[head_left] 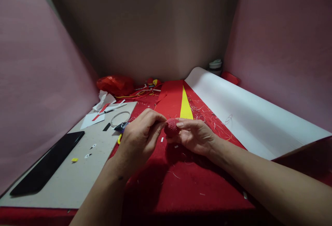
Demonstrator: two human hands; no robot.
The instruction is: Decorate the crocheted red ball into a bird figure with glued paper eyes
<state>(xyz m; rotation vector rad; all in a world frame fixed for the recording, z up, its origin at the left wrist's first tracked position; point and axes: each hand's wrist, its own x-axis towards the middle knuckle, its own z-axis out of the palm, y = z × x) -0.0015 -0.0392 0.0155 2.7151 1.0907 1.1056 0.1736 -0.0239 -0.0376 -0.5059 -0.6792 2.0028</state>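
Note:
A small red crocheted ball (171,127) is held up over the red cloth, near the middle of the view. My right hand (194,134) grips it from the right, with the thumb on its near side and fingers beneath. At the ball's left edge, my left hand (145,132) is closed in a pinch, thumb against forefinger. Whatever the left fingertips hold is too small to make out. Behind the ball lie a strip of red corrugated sheet (169,98) and a yellow strip (186,105).
A grey board (95,163) on the left carries a black phone-like slab (49,163), paper scraps and a ring-shaped band (120,118). A red plastic bag (115,84) sits behind it. On the right lies a large curled white sheet (249,115), with a lidded jar (215,66) beyond.

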